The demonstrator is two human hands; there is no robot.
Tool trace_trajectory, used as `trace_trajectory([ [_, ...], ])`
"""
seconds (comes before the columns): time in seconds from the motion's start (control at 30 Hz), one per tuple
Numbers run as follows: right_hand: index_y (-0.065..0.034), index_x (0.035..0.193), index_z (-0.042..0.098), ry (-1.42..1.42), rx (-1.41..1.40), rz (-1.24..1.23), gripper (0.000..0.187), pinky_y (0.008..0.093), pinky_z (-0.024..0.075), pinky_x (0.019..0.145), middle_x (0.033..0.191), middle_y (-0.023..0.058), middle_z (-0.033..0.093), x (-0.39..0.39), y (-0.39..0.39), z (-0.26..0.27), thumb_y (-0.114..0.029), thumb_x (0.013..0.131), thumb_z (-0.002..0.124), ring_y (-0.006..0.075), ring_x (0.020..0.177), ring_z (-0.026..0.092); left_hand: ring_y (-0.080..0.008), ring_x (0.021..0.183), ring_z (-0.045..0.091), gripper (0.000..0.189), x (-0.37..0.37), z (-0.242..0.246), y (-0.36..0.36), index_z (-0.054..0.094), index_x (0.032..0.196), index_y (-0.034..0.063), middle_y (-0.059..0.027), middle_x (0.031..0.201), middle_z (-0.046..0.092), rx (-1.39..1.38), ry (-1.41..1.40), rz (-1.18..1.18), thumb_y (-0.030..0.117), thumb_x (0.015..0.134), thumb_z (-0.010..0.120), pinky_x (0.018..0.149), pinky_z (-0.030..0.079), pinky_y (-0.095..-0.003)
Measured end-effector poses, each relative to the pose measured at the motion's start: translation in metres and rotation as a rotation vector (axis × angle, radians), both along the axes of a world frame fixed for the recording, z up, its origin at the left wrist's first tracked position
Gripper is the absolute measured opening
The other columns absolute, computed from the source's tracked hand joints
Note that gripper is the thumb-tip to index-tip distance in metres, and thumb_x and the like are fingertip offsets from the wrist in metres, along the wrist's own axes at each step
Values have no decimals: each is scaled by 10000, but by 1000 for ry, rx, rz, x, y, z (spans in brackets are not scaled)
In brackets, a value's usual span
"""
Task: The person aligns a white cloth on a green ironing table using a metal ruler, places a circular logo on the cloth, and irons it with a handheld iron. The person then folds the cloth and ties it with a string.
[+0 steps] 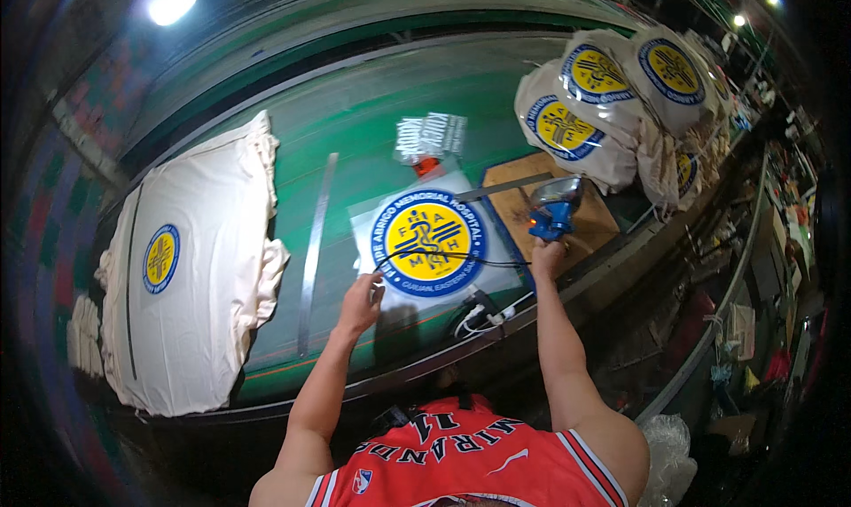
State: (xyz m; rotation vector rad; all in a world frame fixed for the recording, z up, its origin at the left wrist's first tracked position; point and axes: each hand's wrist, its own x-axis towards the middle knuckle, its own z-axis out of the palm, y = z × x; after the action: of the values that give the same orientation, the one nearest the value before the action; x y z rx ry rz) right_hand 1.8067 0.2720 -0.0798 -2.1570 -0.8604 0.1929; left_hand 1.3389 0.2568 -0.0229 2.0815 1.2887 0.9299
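My right hand [549, 256] grips the blue handle of an electric clothes iron [555, 208], tilted so its metal soleplate faces away from me. A small orange light glows on the iron's side. Under it lies a brown board [592, 224] with a dark blue edge. From the iron a black power cord [495, 263] runs left to my left hand [362, 301], whose fingers pinch it. Beneath the cord is a stack of translucent sheets [365, 231], the top one bearing a round blue-and-yellow printed emblem [432, 241].
On the green table [359, 135], a cream cloth item [199, 254] with the same emblem lies left. A steel ruler [318, 254], a dark flat strip [505, 188] and plastic-wrapped printed pieces [432, 138] are nearby. Cream emblem-printed bags [598, 108] pile up right; a power strip [484, 304] sits near the front edge.
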Motion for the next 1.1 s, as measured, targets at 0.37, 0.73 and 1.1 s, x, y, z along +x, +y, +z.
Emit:
trace_trajectory([
  [0.37,9,1129,567,39,172,352,372,428,449,934,1115,179,553,-265,-41,23,-91,814,738,335,1045,545,-331,911,681,206,-196,21,-157,650,1098,1,-168,1010,678,-68,-101,261,23,893,649,797,536,-408],
  [0.73,5,953,676,192,172,1285,130,356,544,731,855,145,716,-643,-133,40,-107,893,704,227,778,687,-346,959,679,175,-418,6,-359,666,1081,-9,-175,1020,691,-52,-103,794,76,937,615,828,540,-399],
  [1.1,17,964,688,127,14,1800,132,424,549,783,941,230,717,-822,-210,32,-64,872,641,370,891,714,-332,964,698,198,-484,-18,-505,674,1109,4,-169,1066,702,-282,-135,1177,127,963,628,816,561,-383],
])
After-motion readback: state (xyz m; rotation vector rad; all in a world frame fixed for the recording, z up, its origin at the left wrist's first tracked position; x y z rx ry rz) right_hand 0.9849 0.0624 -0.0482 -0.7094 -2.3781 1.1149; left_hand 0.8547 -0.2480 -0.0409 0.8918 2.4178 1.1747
